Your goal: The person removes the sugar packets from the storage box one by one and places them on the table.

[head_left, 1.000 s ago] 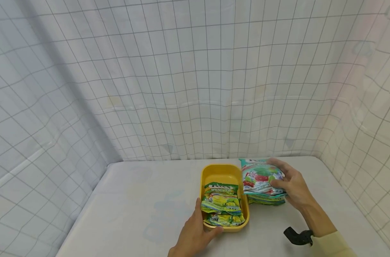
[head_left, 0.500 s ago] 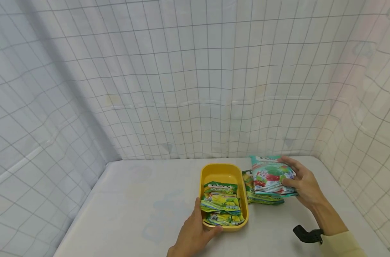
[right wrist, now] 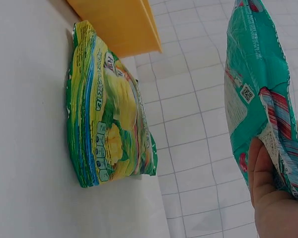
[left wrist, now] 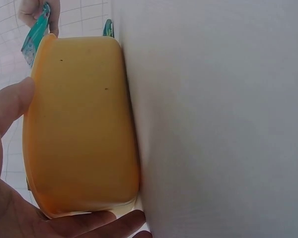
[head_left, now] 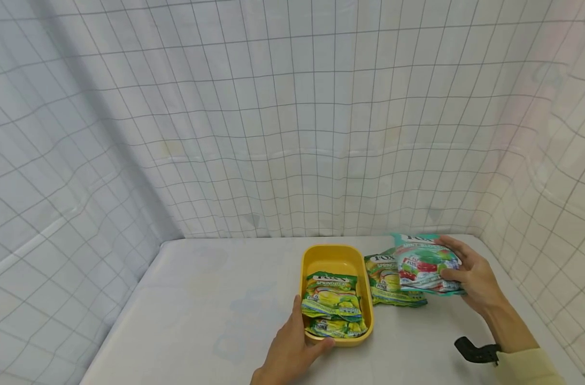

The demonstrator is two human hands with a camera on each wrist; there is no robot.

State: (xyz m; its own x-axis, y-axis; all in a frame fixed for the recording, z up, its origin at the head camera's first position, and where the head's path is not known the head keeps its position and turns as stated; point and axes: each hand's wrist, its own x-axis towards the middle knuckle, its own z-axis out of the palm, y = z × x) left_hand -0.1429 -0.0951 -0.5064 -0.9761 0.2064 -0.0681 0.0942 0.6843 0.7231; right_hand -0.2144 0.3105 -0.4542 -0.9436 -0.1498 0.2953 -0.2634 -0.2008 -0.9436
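Note:
A yellow plastic container point(head_left: 333, 259) stands on the table with green-yellow candy bags point(head_left: 331, 297) labelled SPRING TEA stacked in its nearer part. My left hand point(head_left: 292, 347) grips its near left corner, thumb along the front and fingers along the left side. In the left wrist view the thumb touches the container's point(left wrist: 84, 124) rim. My right hand point(head_left: 472, 272) holds a teal candy bag point(head_left: 424, 267) with red and green fruit on it by its right side, raised above the table. Under and left of it lies another green-yellow candy bag point(head_left: 389, 286), partly covered in the head view.
The white table point(head_left: 201, 315) runs to a gridded white curtain point(head_left: 292, 133) at the back and on both sides. A black strap point(head_left: 477, 352) sits on the right wrist by a pale yellow sleeve point(head_left: 528, 369).
My right hand has carried the teal candy bag to the right, uncovering more of the green-yellow bag beneath. My left hand has kept its grip on the container.

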